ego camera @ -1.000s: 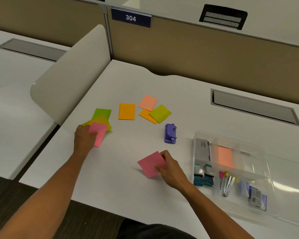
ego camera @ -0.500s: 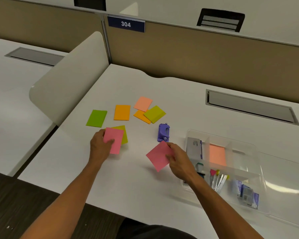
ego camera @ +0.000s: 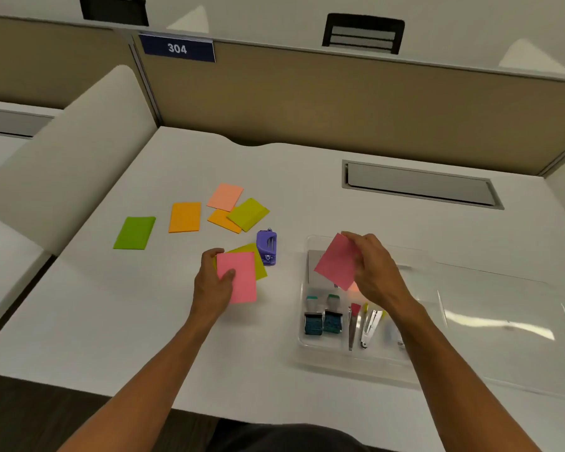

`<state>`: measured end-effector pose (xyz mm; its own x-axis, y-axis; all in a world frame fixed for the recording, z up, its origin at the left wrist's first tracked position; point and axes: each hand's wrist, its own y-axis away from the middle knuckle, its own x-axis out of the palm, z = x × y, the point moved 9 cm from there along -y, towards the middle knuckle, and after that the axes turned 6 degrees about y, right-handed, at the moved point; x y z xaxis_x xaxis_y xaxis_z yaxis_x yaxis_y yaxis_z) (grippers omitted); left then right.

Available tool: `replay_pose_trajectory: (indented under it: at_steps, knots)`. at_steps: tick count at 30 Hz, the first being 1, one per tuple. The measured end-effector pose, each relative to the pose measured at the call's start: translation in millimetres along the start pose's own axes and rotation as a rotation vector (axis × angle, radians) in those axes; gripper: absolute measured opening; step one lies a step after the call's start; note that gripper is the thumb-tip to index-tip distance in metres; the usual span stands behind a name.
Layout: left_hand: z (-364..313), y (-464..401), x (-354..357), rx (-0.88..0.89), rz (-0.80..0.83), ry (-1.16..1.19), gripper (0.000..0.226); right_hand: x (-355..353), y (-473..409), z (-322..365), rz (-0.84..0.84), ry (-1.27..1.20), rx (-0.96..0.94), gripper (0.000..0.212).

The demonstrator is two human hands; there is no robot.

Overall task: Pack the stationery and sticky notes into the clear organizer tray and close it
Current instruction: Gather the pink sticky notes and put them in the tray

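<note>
My right hand (ego camera: 377,272) pinches one pink note (ego camera: 336,261) above the clear tray (ego camera: 366,360); my left hand (ego camera: 213,282) grips a pink note (ego camera: 240,277) over a yellow one (ego camera: 256,259), left of the tray. Five more notes lie beyond: one green (ego camera: 134,232), two orange (ego camera: 185,217), one peach (ego camera: 225,196), one yellow-green (ego camera: 248,213).

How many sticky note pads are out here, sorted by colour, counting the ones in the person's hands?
Pink: 2, one in the left hand at, one in the right hand at
Orange: 2
Yellow-green: 2
Green: 1
Peach: 1
Total: 8 pads. More may lie hidden in the clear tray.
</note>
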<state>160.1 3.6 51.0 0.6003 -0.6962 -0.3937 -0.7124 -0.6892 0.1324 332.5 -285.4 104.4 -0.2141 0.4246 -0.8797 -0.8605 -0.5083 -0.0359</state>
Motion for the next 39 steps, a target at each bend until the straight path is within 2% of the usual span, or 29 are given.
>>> replay_pose_trajectory:
  at_steps: [9,17,26,30,34,36,39]
  knots:
    - [-33,19,46,0.022,0.034,0.124,0.039,-29,-2,-56,-0.068,0.005,0.128,0.059]
    - [-44,40,70,-0.004,0.056,0.183,0.037,-1,-9,-73,0.029,0.117,0.128,0.06]
    - [-49,51,75,-0.031,0.035,0.222,0.038,33,-17,-81,0.17,0.081,0.101,0.066]
    - [-53,52,81,-0.025,0.042,0.213,0.037,34,-16,-78,0.183,0.106,0.054,0.059]
    - [-62,50,92,-0.015,0.063,0.222,0.036,29,-14,-80,0.174,0.121,0.037,0.061]
    - [-68,49,99,-0.005,0.079,0.221,0.036,26,-13,-80,0.184,0.089,0.028,0.061]
    - [-78,47,111,0.021,0.094,0.213,0.036,11,-13,-79,0.134,-0.169,0.098,0.04]
